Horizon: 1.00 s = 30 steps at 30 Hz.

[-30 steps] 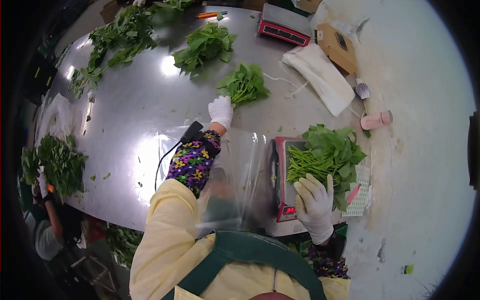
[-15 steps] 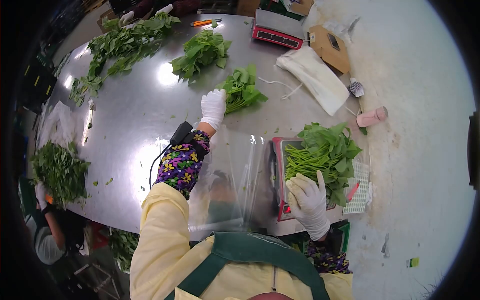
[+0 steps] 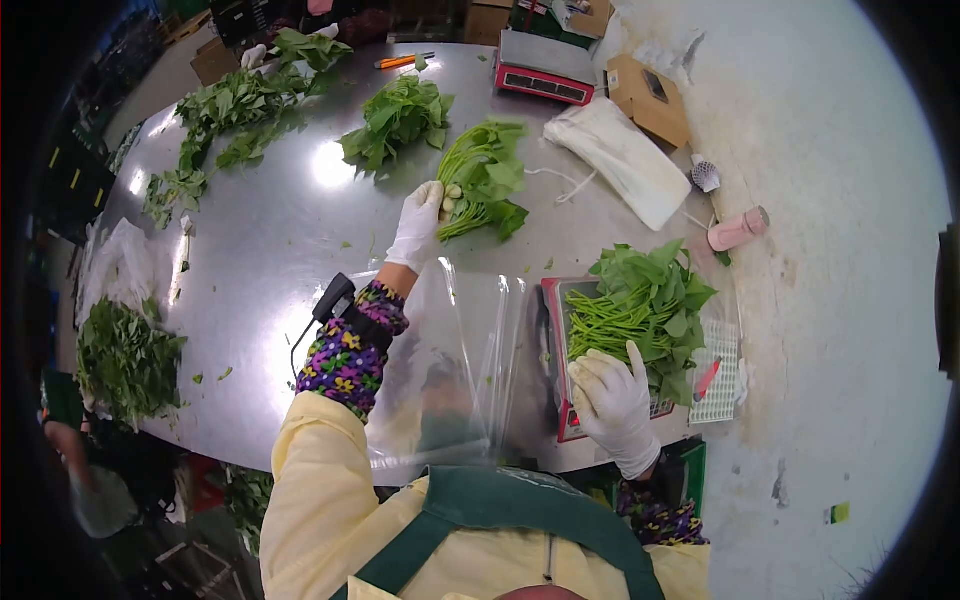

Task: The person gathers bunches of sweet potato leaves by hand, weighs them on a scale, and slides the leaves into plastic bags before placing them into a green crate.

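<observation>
Scale [image 3: 556,300] largely beneath greens [image 3: 650,305]

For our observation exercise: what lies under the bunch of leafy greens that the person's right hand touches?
A red-framed scale carries the greens. Its steel pan shows only along one edge. Leaves cover the rest, and the right hand hides the near end.
</observation>
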Available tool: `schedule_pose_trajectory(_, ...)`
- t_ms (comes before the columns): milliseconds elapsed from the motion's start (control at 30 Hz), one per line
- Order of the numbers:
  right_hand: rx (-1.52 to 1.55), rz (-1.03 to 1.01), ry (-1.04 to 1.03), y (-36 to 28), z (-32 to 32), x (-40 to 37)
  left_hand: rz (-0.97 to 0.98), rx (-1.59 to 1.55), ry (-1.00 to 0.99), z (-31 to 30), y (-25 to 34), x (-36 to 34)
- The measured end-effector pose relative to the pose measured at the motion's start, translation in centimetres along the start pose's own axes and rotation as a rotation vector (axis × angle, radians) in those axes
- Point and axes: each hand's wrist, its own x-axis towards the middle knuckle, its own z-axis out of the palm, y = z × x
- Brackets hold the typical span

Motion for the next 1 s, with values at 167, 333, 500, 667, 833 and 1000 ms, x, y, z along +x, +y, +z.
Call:
schedule_pose_trajectory(167, -0.029, -0.086, 0.103, -0.9, -1.5, 3.5, 0.060, 0.210, -0.207, 1.4, 3.9, -5.6)
schedule_pose_trajectory(333, -0.092, -0.125, 0.269, -1.6, -3.3, 7.2, 0.005, 0.245, -0.470, 2.9, 6.1, -11.3)
schedule_pose_trajectory(500, 0.191, 0.015, 0.296, -1.6, -3.0, 6.9, -0.116, 0.073, -0.481, 4.0, 6.4, -15.9)
schedule_pose_trajectory(667, 0.574, 0.342, -0.059, -3.0, 1.9, 4.9, -0.144, -0.316, -0.361, 5.6, 2.4, -21.0)
schedule_pose_trajectory(833, 1.088, 0.497, 0.026, -3.4, 5.5, 5.0, -0.272, -0.377, -0.243, 5.9, 0.5, -24.5)
schedule_pose_trajectory(1000, 1.262, 0.663, -0.261, -4.3, 4.9, 5.6, -0.234, -0.341, -0.182, 5.4, -0.1, -25.5)
